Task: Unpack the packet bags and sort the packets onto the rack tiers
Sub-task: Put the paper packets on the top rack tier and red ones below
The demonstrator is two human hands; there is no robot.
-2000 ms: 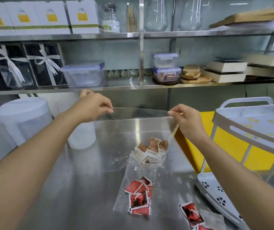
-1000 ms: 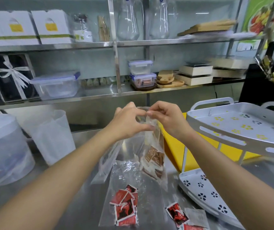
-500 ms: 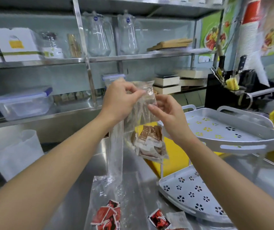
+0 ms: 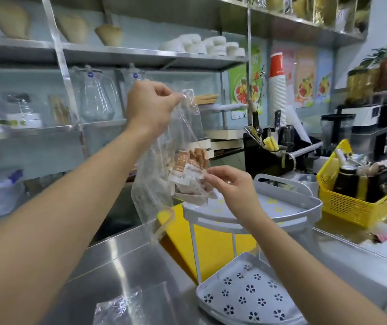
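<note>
Higher than half a second ago, the left hand [image 4: 151, 106] pinches the top of the clear plastic bag [image 4: 150, 195], while the right hand [image 4: 230, 184] has dropped from beside it to the bag's lower part, its fingertips [image 4: 209, 177] pinching the plastic over the brown packets [image 4: 189, 167]. Both hands are clamped on the bag and well apart, and it hangs over the left edge of the rack's upper tier [image 4: 270, 207], above the bench [image 4: 117, 266]. Another bag [image 4: 122, 306] lies at the bench's near edge.

Brown-and-white packets [image 4: 189, 171] in a clear bag [image 4: 164, 184]; grey rack [image 4: 253, 221] with flower-pattern cutouts; yellow basket [image 4: 352, 202].
</note>
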